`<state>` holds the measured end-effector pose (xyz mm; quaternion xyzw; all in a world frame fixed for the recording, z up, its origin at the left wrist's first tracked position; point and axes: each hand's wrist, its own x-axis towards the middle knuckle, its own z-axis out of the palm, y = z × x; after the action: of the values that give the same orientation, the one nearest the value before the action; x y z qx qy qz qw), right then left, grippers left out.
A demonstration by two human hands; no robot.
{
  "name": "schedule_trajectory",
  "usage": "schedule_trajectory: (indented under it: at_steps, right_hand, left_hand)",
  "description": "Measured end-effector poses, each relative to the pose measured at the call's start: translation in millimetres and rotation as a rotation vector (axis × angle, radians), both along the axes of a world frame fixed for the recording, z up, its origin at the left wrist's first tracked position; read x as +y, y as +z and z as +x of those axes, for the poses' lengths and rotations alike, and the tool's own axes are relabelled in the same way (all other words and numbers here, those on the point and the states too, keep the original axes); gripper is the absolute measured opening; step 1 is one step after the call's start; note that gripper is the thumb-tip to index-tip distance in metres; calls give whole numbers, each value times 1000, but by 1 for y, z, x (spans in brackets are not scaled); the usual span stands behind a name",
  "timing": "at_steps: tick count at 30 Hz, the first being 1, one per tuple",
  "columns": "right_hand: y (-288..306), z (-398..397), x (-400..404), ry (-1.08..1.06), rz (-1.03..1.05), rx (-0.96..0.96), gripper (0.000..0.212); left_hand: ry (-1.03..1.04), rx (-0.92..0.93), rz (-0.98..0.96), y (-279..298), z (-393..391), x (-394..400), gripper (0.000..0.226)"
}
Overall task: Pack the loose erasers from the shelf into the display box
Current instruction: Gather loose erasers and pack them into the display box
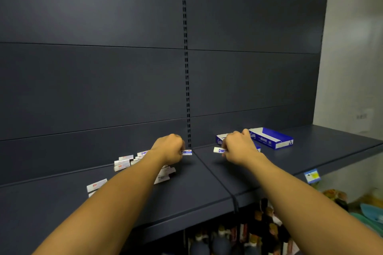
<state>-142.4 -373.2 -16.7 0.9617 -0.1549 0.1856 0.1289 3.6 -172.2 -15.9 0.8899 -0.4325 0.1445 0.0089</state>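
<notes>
Several loose erasers (pixel 122 164) in white sleeves lie scattered on the dark shelf (pixel 199 180) at the left, partly hidden by my left forearm. My left hand (pixel 170 148) pinches one eraser with a blue label (pixel 187 152) just above the shelf. My right hand (pixel 238 146) pinches a white eraser (pixel 217 149) that sticks out to its left. Behind the right hand stands a blue and white display box (pixel 220 138), mostly hidden by the hand. A second blue display box (pixel 271 137) lies open further right.
The dark back panel (pixel 186 68) rises right behind the shelf. A blue and yellow price tag (pixel 311 175) hangs on the shelf's front edge at the right. Bottles (pixel 259 232) fill the lower shelf. The shelf surface stretches bare to the far right.
</notes>
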Motion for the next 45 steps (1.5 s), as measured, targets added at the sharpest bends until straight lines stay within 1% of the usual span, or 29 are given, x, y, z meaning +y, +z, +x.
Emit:
schedule_trajectory:
  at_steps: [14,21,31,39,45]
  right_hand:
    - [-2,-83,-96,50,51,-29,21]
    - [-3,-107,-139,57,45,-5,25]
    - [-3,-99,-194,49,56,-57,19]
    - [-11,-53,-238,78,77,-66,18]
    - [1,-17,-269,91,73,-63,17]
  left_hand:
    - [75,-12,1,4,-92,-88,25]
    - [86,-45,23,11,-114,-130,23]
    - [94,-49,-2,14,-99,-181,23]
    - [98,-42,-42,10,-60,-226,28]
    - [131,-20,-111,10,-27,-252,22]
